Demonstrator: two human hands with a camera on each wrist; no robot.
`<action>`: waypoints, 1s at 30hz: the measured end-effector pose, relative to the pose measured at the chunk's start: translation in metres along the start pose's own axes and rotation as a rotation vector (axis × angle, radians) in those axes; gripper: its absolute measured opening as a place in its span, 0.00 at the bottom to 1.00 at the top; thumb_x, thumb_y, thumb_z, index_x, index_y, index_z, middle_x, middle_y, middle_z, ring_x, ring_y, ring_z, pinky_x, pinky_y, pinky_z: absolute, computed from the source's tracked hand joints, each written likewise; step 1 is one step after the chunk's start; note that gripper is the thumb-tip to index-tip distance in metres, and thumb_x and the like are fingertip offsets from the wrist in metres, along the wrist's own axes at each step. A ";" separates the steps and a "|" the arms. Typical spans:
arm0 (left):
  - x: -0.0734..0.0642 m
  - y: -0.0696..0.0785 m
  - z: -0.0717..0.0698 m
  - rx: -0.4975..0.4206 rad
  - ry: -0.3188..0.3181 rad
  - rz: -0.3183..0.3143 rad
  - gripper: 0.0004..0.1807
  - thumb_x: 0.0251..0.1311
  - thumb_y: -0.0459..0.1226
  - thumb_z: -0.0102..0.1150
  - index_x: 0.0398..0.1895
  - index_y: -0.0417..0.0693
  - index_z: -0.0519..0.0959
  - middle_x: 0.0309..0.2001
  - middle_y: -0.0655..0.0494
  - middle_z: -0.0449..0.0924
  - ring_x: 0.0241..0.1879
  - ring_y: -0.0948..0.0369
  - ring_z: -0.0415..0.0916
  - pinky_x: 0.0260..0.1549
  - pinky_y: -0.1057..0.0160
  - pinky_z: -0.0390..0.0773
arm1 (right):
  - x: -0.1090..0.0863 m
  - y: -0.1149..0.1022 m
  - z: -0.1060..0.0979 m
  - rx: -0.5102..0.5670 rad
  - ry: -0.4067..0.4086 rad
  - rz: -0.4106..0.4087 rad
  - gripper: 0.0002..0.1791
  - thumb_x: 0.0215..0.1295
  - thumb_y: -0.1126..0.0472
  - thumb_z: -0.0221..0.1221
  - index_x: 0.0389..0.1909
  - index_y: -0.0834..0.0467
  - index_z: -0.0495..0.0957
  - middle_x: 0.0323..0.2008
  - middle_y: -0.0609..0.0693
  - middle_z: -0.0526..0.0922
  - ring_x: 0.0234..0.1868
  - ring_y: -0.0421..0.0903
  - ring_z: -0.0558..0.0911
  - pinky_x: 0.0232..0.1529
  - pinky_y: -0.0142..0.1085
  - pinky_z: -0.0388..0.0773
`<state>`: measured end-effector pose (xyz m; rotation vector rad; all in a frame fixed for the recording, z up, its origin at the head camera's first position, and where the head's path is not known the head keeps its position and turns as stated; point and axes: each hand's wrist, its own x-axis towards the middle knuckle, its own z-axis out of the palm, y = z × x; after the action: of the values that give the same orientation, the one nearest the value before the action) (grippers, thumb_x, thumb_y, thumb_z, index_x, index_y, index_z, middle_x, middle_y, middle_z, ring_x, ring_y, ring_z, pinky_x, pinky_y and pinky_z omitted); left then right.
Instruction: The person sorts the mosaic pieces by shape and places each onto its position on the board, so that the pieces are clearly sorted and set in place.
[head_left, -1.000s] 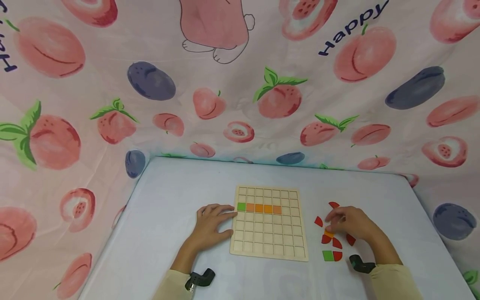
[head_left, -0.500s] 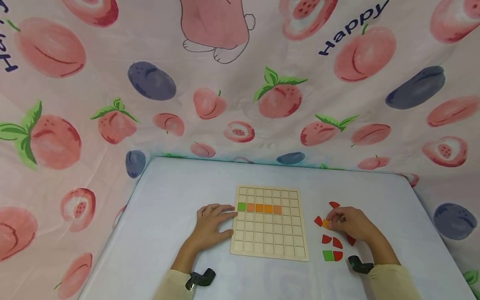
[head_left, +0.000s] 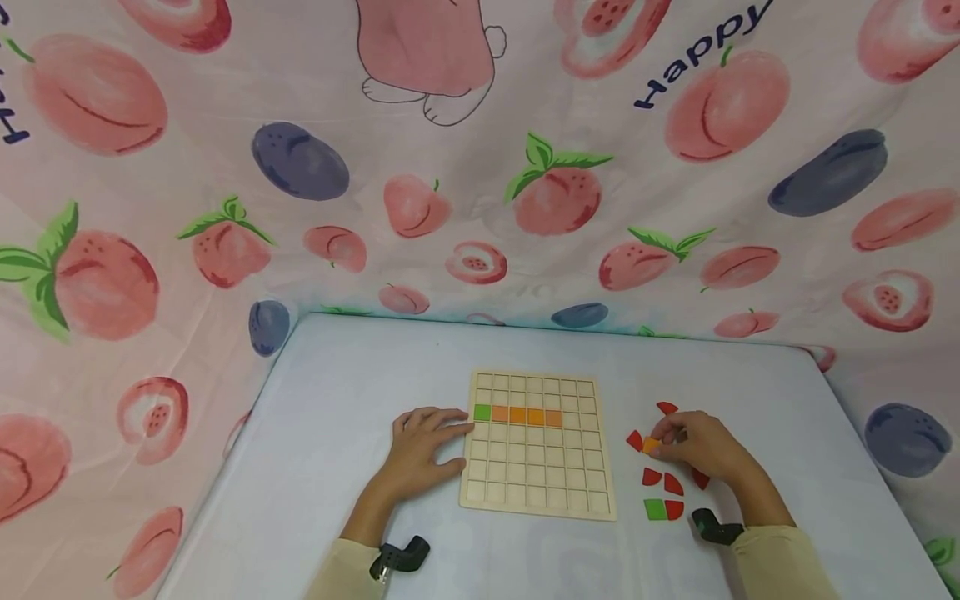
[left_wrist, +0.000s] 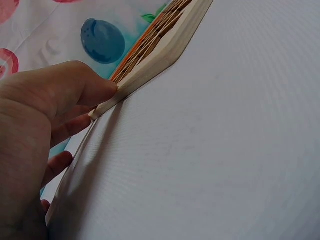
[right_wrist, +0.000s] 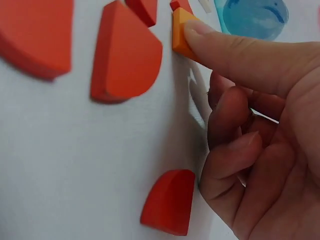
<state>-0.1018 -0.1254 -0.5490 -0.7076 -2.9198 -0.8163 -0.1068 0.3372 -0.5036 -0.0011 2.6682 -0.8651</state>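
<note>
A wooden grid board [head_left: 536, 479] lies on the white table with a row of square tiles in it: a green tile [head_left: 482, 413] at the left end, then several orange ones [head_left: 517, 415]. My left hand [head_left: 423, 450] rests by the board's left edge, thumb and fingertips touching it with the fingers loosely bent. My right hand [head_left: 697, 446] pinches an orange square tile [right_wrist: 181, 32] low over the table; in the right wrist view the thumb [right_wrist: 240, 55] presses its face. That tile sits against or very close to a red quarter-circle piece [head_left: 635, 440].
Several more red quarter-circle pieces [head_left: 673, 483] lie around the right hand, one [right_wrist: 170, 202] under its curled fingers. A loose green square [head_left: 655, 509] lies beside a red piece nearer me. A fruit-printed cloth [head_left: 480, 167] hangs behind the table.
My right hand has moved the orange tile a little away from me and left, from above the near red pieces to beside the left red piece. The left hand stays put.
</note>
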 end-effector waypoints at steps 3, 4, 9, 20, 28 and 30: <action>0.000 0.000 -0.001 0.003 -0.011 -0.010 0.28 0.56 0.50 0.67 0.63 0.66 0.81 0.68 0.66 0.75 0.67 0.56 0.64 0.66 0.38 0.52 | 0.002 -0.001 -0.001 0.026 -0.011 0.005 0.13 0.61 0.53 0.71 0.41 0.55 0.84 0.35 0.49 0.81 0.40 0.49 0.76 0.37 0.37 0.77; -0.001 0.000 -0.001 0.004 -0.013 -0.013 0.28 0.56 0.50 0.67 0.63 0.66 0.81 0.68 0.66 0.75 0.67 0.56 0.64 0.66 0.38 0.52 | 0.002 -0.002 -0.001 0.040 -0.014 0.011 0.13 0.62 0.52 0.70 0.42 0.55 0.84 0.36 0.50 0.81 0.41 0.49 0.76 0.38 0.37 0.77; -0.002 -0.001 -0.002 0.003 -0.016 -0.014 0.28 0.56 0.50 0.67 0.63 0.67 0.81 0.68 0.66 0.75 0.67 0.56 0.64 0.66 0.38 0.52 | 0.006 -0.007 -0.002 0.127 -0.031 -0.014 0.16 0.64 0.47 0.68 0.44 0.54 0.82 0.40 0.50 0.81 0.46 0.50 0.75 0.42 0.37 0.77; -0.001 -0.001 -0.002 -0.016 -0.008 0.001 0.28 0.56 0.50 0.67 0.63 0.66 0.81 0.68 0.65 0.75 0.67 0.55 0.64 0.65 0.38 0.52 | 0.026 -0.028 0.012 0.287 -0.012 -0.116 0.13 0.69 0.54 0.65 0.45 0.59 0.80 0.37 0.52 0.85 0.37 0.47 0.80 0.36 0.34 0.79; 0.000 -0.003 0.002 -0.024 0.011 0.019 0.28 0.56 0.49 0.68 0.63 0.65 0.81 0.67 0.65 0.75 0.67 0.55 0.64 0.65 0.39 0.52 | 0.032 -0.049 0.026 0.313 -0.030 -0.133 0.09 0.72 0.59 0.62 0.46 0.59 0.80 0.38 0.53 0.86 0.35 0.47 0.82 0.35 0.34 0.80; -0.001 -0.004 0.003 -0.024 0.003 0.013 0.28 0.56 0.49 0.68 0.63 0.66 0.81 0.68 0.66 0.75 0.67 0.55 0.63 0.65 0.39 0.52 | 0.034 -0.054 0.030 0.310 -0.024 -0.127 0.08 0.72 0.60 0.61 0.46 0.58 0.80 0.39 0.53 0.86 0.36 0.47 0.83 0.36 0.34 0.80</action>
<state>-0.1026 -0.1270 -0.5531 -0.7260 -2.9040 -0.8518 -0.1350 0.2725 -0.5063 -0.1066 2.5058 -1.3023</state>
